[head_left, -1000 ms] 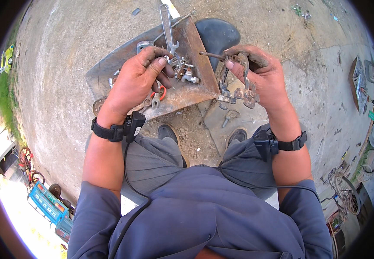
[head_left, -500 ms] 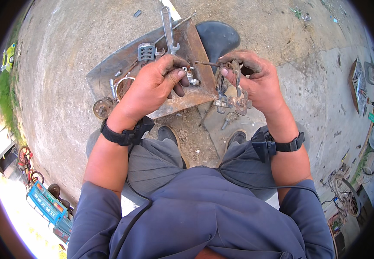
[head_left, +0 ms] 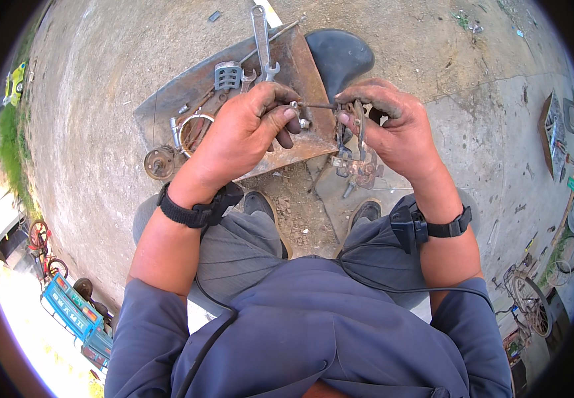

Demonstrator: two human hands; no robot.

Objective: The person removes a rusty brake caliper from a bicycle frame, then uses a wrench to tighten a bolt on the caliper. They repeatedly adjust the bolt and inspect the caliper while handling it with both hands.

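The left hand [head_left: 254,129] is pinching a small metal piece [head_left: 294,105] between thumb and index finger, its other fingers curling loosely beneath. The right hand [head_left: 393,123] is gripping a rusty bracket [head_left: 360,129] between thumb and bent fingers, a small gap showing inside the grip. The bracket is hanging from the right fingertips toward the body, and its rod [head_left: 320,106] is pointing at the left fingertips, the tip sitting right by the metal piece; whether they are touching, I cannot tell. Under the left hand, a rusty tray [head_left: 310,76] is holding a wrench [head_left: 260,30] just beyond that hand. A black saddle [head_left: 341,53] is lying ahead of the right hand
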